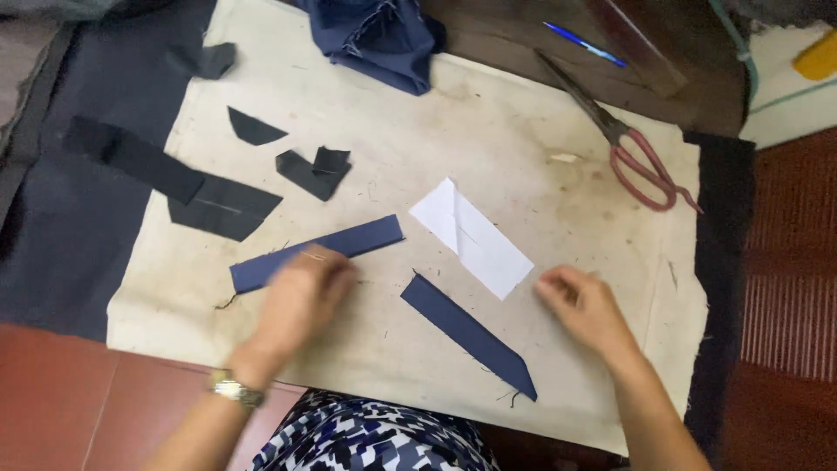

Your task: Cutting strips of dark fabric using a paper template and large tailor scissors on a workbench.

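Left hand (pixel 301 296) fingers press flat on long blue strip (pixel 318 251), left of white paper (pixel 471 237); right hand (pixel 586 307) curled, empty. I'd keep strip taut, edges square.

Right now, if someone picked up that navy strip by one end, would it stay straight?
Probably not. The navy strip lies flat like thin cloth with frayed threads, so it would likely droop. It looks light, and a push might wrinkle it on the cream cloth.

Left hand (pixel 301 296) is motion-blurred, hiding part of the navy strip (pixel 349 242); yellow thing (pixel 818 58) and bunched cloth (pixel 379 35) run off frame.
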